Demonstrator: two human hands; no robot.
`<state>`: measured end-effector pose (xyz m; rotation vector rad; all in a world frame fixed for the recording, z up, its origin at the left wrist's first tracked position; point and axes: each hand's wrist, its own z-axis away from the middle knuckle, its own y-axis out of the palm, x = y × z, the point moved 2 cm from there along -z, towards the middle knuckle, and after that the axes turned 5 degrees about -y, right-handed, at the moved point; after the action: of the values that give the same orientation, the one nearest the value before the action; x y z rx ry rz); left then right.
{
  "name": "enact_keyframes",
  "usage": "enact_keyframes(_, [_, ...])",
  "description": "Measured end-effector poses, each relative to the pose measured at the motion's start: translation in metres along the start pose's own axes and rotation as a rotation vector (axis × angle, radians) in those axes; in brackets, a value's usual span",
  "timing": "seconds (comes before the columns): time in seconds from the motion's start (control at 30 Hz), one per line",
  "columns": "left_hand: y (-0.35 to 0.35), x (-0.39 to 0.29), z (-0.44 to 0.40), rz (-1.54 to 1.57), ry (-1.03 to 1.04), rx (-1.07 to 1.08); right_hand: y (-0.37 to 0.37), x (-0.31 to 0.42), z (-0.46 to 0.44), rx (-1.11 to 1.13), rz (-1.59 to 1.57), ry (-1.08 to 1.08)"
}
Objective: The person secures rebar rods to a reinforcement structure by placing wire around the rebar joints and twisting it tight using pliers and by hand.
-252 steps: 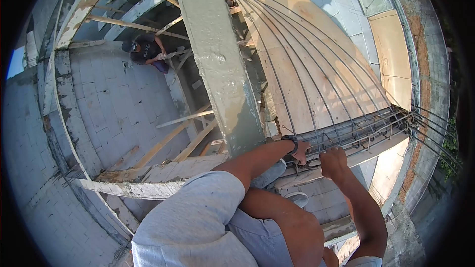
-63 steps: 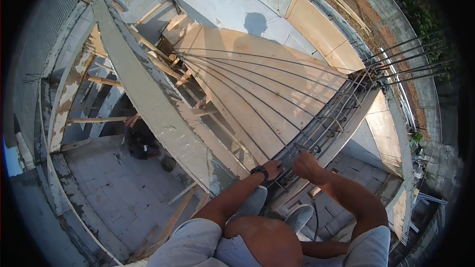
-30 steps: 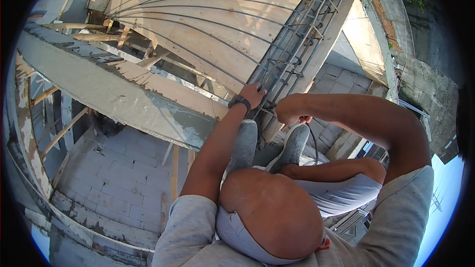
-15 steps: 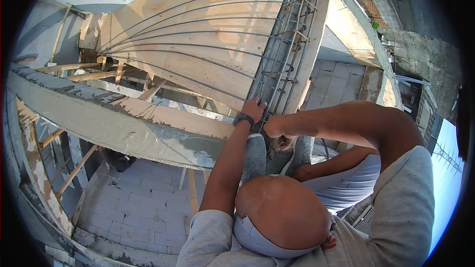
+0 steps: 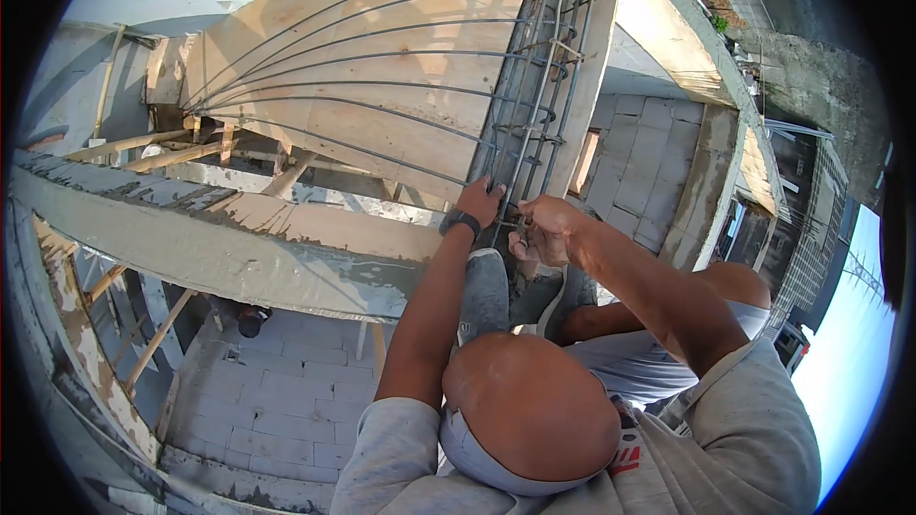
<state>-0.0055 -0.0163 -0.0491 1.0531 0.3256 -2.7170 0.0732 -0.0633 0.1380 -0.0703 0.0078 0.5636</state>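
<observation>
My left hand (image 5: 481,201), with a dark watch on the wrist, is closed at the edge of the rebar cage (image 5: 534,105). Its bent fingers grip a steel bar where the lowest of the fanned rebars (image 5: 382,154) meets the cage. Just to the right, my right hand (image 5: 544,230) is closed with thumb and fingers pinched, close against the cage's near end. Whatever sits in it is too small and hidden to make out. Both shoes (image 5: 485,291) are directly below the hands, on either side of the beam line.
Plywood formwork (image 5: 372,48) spreads beneath the fanned bars. A rough concrete beam (image 5: 239,243) crosses to the left, with wooden props (image 5: 157,339) under it. Drops to block surfaces (image 5: 277,381) open at lower left and to the right (image 5: 639,157). Another person (image 5: 250,319) is partly visible below.
My right hand has turned and moved slightly up, and its raised elbow has dropped toward my body. My left hand stays at the cage edge. The view has shifted a little.
</observation>
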Motion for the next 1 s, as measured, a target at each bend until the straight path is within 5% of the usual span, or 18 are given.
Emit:
enact_keyframes(0.37, [0.001,0.003,0.000,0.029,-0.012,-0.017,-0.011,-0.014,-0.009,0.214,-0.991,0.045])
enact_keyframes(0.53, [0.000,0.004,0.002,0.042,-0.042,0.001,-0.004,-0.019,0.001,0.101,-1.073,-0.025])
enact_keyframes(0.73, [0.000,0.002,0.000,0.070,-0.007,-0.019,-0.026,-0.018,0.033,0.148,-0.132,-0.081])
enact_keyframes(1.0, [0.002,0.005,-0.002,0.036,0.024,-0.028,-0.018,0.025,0.037,0.120,0.982,0.161])
